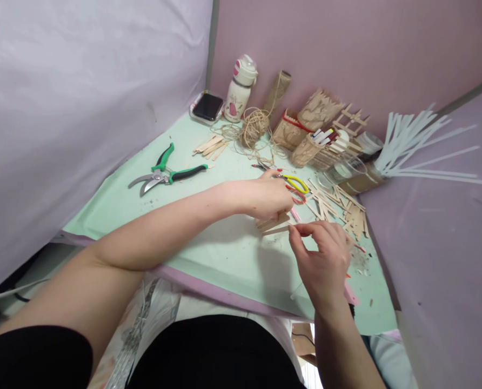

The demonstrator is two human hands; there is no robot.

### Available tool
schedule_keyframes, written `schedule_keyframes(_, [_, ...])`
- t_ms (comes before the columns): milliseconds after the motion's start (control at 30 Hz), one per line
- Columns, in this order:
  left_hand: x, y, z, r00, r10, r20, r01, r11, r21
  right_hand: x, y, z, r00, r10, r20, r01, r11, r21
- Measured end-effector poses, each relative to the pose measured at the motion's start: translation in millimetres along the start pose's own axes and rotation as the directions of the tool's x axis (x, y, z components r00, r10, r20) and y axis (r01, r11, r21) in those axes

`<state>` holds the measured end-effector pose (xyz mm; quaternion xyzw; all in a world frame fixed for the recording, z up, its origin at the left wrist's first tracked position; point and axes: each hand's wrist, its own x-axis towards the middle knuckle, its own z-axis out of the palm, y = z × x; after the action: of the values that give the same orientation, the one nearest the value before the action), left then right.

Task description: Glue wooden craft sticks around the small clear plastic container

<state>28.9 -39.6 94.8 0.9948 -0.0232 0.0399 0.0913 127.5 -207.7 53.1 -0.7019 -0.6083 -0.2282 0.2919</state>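
Observation:
My right hand [322,254] pinches the near end of a thin flat wooden stick [275,231] between thumb and forefinger. Just beyond it, my left hand [270,197] reaches across the table with curled fingers on a small piece of light wooden craft sticks [279,220]. The fingers partly hide that piece, and I cannot tell whether the stick touches it. Under and beside my left hand lie yellow-handled pliers [296,183] and red-handled scissors [296,194]. A pink object [295,214] shows between the two hands.
Green-handled pruning shears [163,174] lie open at the left. Loose wooden sticks [350,213] are scattered at the right. Along the back stand a bottle [239,89], a twine ball [255,127], stick-made holders [303,151] and white glue sticks [411,140]. A phone [208,106] sits back left.

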Motion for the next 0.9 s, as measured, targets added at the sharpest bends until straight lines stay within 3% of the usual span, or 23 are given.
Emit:
schedule_keyframes(433, [-1, 0, 0.9, 1.000, 0.005, -0.018, -0.005, 1.000, 0.007, 0, 2, 8, 0.999, 0.008, -0.053, -0.009, 1.000, -0.010])
schedule_keyframes(900, [0, -1, 2.3, 1.000, -0.014, -0.025, 0.014, 1.000, -0.011, -5, 7, 20, 0.989, 0.080, -0.121, -0.063, 0.989, 0.134])
